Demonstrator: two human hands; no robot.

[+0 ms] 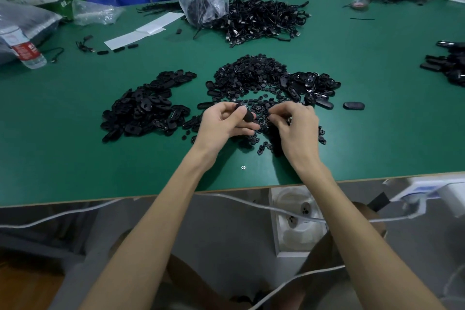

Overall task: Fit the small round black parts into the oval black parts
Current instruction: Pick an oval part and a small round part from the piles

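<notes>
Oval black part [248, 116] is sitting in the left hand [224, 122], thumb and fingers curling round it, above the small round black parts [251, 75] on the green table [75, 158]. Right hand [293, 124] is resting among them, fingers bent; whether it is pinching one, cannot tell

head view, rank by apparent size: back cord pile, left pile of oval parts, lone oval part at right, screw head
1. cord pile and left pile of oval parts: they look alike, and the cord pile lies farther off, so unranked
2. lone oval part
3. screw head
</notes>
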